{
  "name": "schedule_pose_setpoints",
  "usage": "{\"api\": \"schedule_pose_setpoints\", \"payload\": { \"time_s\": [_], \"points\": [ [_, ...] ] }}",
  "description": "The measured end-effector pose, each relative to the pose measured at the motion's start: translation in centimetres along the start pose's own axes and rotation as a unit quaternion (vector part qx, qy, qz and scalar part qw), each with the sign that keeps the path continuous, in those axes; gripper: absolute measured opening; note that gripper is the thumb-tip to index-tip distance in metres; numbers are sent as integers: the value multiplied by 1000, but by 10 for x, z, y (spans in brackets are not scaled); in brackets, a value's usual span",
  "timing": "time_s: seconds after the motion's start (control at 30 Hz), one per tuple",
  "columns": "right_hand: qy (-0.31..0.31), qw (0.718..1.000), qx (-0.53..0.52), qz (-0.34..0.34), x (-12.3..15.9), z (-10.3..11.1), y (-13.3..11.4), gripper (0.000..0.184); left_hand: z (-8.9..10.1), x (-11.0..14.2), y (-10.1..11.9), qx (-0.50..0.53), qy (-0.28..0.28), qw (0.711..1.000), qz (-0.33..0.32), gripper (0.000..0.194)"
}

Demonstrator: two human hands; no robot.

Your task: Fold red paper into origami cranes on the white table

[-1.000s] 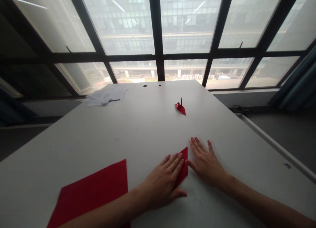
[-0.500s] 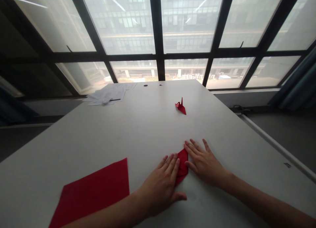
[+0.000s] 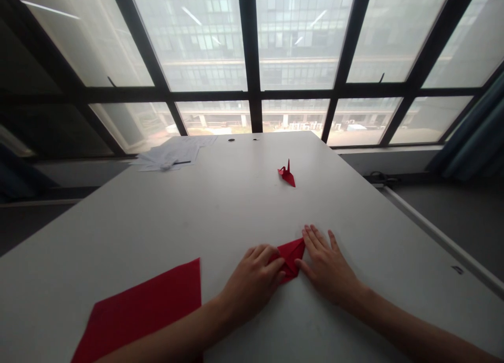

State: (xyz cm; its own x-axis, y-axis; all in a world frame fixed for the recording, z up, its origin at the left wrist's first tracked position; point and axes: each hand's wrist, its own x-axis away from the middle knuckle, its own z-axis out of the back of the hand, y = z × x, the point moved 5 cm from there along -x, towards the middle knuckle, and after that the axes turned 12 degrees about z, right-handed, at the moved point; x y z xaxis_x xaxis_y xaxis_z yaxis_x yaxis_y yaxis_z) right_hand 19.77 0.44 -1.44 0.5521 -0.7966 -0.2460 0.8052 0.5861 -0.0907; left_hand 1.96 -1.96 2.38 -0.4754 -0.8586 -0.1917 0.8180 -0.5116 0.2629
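Note:
A small folded piece of red paper lies on the white table, with crease lines running across its top. Over its left part is my left hand, fingers curled and thumb drawn in, gripping the paper near its middle; the part beneath the fingers is hidden. My right hand rests with fingers stretched out, its fingertips and thumb touching the paper's right corner and edge. To the left, a large flat red sheet lies partly under my left forearm.
Farther back on the table stands a finished red paper crane. Several loose white papers with a dark pen on them lie at the far left. Tall windows rise behind the table's far edge.
My left hand has gone from lying flat on the folded paper to curled fingers gripping it. The paper has turned a little, and my right hand has shifted slightly right.

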Motion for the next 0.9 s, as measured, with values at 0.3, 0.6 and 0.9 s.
{"api": "schedule_pose_setpoints", "payload": {
  "time_s": [0.3, 0.6, 0.9],
  "points": [
    [61, 978, -147, 138, -8, 26, -12, 37, -3, -11, -21, 100, 9, 995, 3, 14],
    [69, 978, -135, 145, -7, 28, -7, 48, -7, -13, -27, 142, -3, 989, 34, 47],
    [75, 974, -123, 173, -7, 33, -12, 26, -7, -12, -28, 158, -10, 985, 69, 49]
  ]
}}
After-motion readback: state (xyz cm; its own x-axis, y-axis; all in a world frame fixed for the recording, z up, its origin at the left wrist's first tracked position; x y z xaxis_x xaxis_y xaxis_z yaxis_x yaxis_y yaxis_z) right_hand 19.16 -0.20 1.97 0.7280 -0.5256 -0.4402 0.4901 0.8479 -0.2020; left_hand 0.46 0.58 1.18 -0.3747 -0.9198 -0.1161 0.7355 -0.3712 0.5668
